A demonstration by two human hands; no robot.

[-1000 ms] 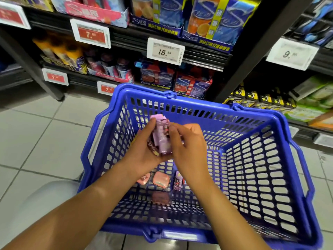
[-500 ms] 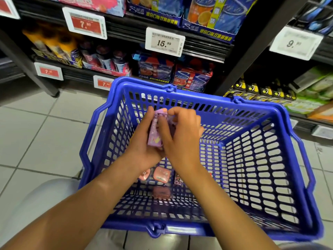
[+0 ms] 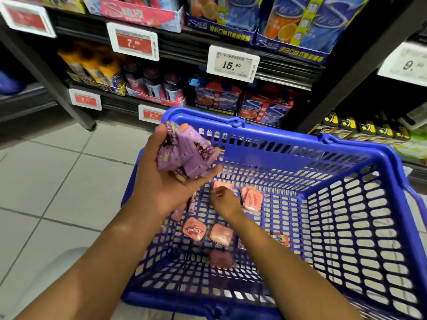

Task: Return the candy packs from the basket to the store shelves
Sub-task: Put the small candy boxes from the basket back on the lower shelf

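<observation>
The small pink rounded candy tins (image 3: pixel 194 230) lie flat on the floor of the blue plastic mesh basket (image 3: pixel 346 227), scattered toward its left half, and one more of them (image 3: pixel 252 199) rests nearer the far wall. The right hand (image 3: pixel 225 200) is deep inside the basket, palm down, with its fingers (image 3: pixel 217 192) bent toward a pink tin (image 3: pixel 223 184) just ahead of them; I cannot tell if they already pinch it, because the picture is blurred there. This hand is clearly the nearer one to the tins, so I judge the next pick belongs to it. The left hand (image 3: pixel 166 181) is raised over the basket's left rim, palm up, and its fingers are curled around a bunch of crumpled purple foil candy packs (image 3: pixel 187 153), whose long sides run roughly away from the person. Beyond the basket's far rim stand the dark store shelves (image 3: pixel 184 51) with white price tags (image 3: pixel 233 63), well apart from both hands.
</observation>
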